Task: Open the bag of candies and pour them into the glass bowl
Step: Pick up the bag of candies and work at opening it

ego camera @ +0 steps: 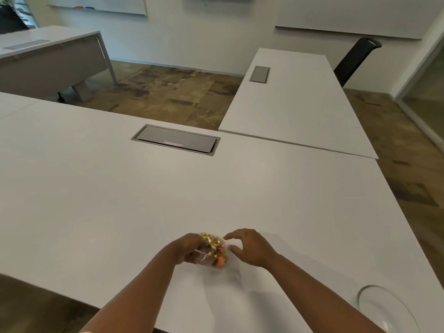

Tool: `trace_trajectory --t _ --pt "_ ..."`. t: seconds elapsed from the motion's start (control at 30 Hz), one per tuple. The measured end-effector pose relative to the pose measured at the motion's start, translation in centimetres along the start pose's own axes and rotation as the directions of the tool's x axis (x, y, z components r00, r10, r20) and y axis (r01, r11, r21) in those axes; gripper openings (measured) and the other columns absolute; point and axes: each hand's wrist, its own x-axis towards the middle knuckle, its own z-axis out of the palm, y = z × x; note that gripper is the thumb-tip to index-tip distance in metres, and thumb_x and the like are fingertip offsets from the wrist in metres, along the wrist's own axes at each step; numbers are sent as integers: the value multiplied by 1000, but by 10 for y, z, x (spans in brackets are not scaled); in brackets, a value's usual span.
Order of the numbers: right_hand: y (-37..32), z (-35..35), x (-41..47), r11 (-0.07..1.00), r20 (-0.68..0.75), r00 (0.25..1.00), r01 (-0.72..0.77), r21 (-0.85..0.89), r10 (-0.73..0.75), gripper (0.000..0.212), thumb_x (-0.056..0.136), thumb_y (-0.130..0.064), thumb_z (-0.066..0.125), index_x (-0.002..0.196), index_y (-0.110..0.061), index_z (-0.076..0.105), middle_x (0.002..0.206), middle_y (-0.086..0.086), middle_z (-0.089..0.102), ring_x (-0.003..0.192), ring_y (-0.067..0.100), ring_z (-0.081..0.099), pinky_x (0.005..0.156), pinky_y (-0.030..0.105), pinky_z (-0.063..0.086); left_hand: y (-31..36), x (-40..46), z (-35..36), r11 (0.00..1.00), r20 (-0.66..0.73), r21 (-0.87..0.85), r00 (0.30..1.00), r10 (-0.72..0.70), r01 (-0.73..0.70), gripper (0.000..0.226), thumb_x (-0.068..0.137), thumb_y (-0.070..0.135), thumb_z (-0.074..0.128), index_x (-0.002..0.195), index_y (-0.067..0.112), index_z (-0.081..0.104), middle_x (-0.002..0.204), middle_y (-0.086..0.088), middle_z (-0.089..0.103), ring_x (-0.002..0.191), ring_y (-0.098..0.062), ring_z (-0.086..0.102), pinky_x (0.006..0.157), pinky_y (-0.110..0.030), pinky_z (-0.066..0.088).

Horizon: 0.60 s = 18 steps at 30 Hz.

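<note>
A small clear bag of candies (215,251), with gold and orange pieces inside, is held just above the white table (216,193) near its front edge. My left hand (189,247) grips the bag's left side. Just to the right of the bag, my right hand (249,246) has its fingers spread and its fingertips at the bag's right edge; whether they touch it I cannot tell. The glass bowl (384,308) stands on the table at the bottom right, well to the right of both hands, and looks empty.
A grey cable hatch (176,140) is set into the table beyond the hands. A second white table (295,104) joins at the back right, with a black chair (355,58) behind it. Another desk (48,58) stands at the far left across open floor.
</note>
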Motion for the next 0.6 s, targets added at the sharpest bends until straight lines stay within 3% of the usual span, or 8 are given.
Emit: trace_trajectory --t 0.13,0.23,0.37,0.43,0.5,0.6 --pt "3 -11 -10 993 -89 996 31 111 -21 38 73 -42 73 107 -25 67 106 -5 70 99 9 62 88 30 51 18 6 7 991 13 -133 999 30 -28 22 90 8 45 86 12 66 77 -3 70 63 -14 68 49 -22 55" --pt "6 -17 -17 998 -125 990 64 17 -62 46 65 -50 76 104 -28 64 102 -8 67 94 7 59 79 25 48 33 10 15 975 -6 -222 1000 18 -19 21 89 6 43 81 7 62 78 -10 64 66 -18 64 47 -24 57" --pt "9 -24 -24 995 -296 950 95 -23 -97 21 83 -30 65 101 -20 70 96 0 70 87 17 62 70 24 46 51 13 31 965 34 -259 999 -41 49 21 87 4 37 84 -1 57 76 -15 63 47 -19 68 40 -22 55" --pt "11 -30 -27 997 -349 934 75 -12 -75 18 87 -25 61 100 -19 72 96 1 71 84 17 62 68 22 43 59 15 38 964 24 -259 998 -55 59 21 88 7 37 86 -2 56 75 -15 62 41 -20 66 38 -20 54" --pt "14 -35 -28 999 -380 924 49 12 -41 19 88 -18 59 99 -17 74 96 3 72 84 18 63 68 21 42 66 17 43 963 3 -263 998 -56 55 20 90 10 38 91 -3 53 74 -15 59 51 -21 63 38 -20 54" --pt "17 -44 -29 993 -391 920 13 118 35 19 87 -11 59 96 -12 75 93 7 73 84 21 65 73 29 50 77 17 51 961 4 -270 998 -63 61 24 91 14 38 82 -2 53 71 -14 57 58 -21 58 38 -21 54"
